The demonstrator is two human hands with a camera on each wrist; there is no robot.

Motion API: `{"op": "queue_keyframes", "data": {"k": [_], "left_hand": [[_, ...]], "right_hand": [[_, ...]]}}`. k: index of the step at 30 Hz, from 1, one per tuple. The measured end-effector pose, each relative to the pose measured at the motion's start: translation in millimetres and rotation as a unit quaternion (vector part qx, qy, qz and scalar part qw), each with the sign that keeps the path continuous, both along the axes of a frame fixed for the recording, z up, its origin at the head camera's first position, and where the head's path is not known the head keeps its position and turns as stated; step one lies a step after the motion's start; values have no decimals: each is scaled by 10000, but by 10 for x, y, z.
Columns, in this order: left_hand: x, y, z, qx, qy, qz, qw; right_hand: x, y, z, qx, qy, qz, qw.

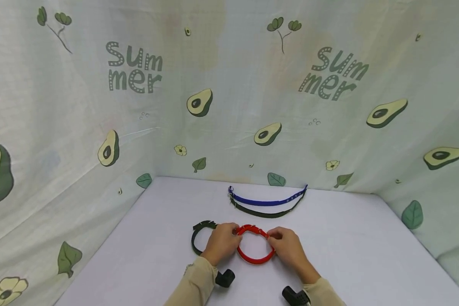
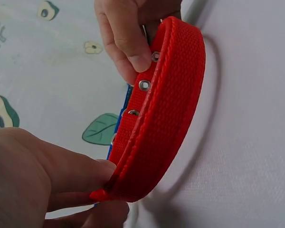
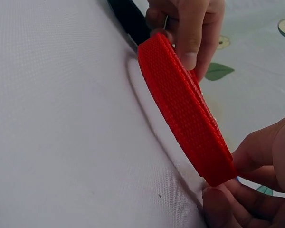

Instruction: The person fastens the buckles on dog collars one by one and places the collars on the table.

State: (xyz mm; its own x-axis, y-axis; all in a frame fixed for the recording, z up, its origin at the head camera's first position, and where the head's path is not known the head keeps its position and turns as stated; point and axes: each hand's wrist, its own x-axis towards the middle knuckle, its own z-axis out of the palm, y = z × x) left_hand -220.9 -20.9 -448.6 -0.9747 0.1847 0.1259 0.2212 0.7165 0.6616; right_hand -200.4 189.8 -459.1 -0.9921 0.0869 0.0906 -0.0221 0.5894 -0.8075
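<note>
A red woven collar (image 1: 255, 260) with metal eyelets is closed into a loop between both hands. My left hand (image 1: 222, 242) pinches its left side between thumb and fingers. On the opposite side my right hand (image 1: 288, 246) pinches the band near the eyelets. In the left wrist view the red collar (image 2: 168, 118) stands on edge, its eyelets facing the far side. The right wrist view shows the textured outer face of the same collar (image 3: 185, 109), with a shadow beneath it on the white surface.
A dark green looped collar (image 1: 194, 240) lies just left of my left hand, partly hidden by it. Farther back, a blue collar (image 1: 265, 203) and a dark green collar (image 1: 269, 215) lie stretched out in curves. A printed curtain (image 1: 229, 161) borders the white table (image 1: 168, 221).
</note>
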Motion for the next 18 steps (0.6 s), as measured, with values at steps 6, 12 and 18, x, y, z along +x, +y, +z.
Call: {"op": "queue_keyframes", "data": {"k": [6,12,18], "left_hand": [[-12,-20,7,-357,56,52,9993],[-12,-25,-6,-454,-98,125,9988],[6,-38,2,-467,-192,199,9985]], "right_hand": [[-25,-35,-4,58,114,-16,9999],[-20,-45,-39,63,14,19,10000],[-10,-69,-56,52,-92,130,9999]]}}
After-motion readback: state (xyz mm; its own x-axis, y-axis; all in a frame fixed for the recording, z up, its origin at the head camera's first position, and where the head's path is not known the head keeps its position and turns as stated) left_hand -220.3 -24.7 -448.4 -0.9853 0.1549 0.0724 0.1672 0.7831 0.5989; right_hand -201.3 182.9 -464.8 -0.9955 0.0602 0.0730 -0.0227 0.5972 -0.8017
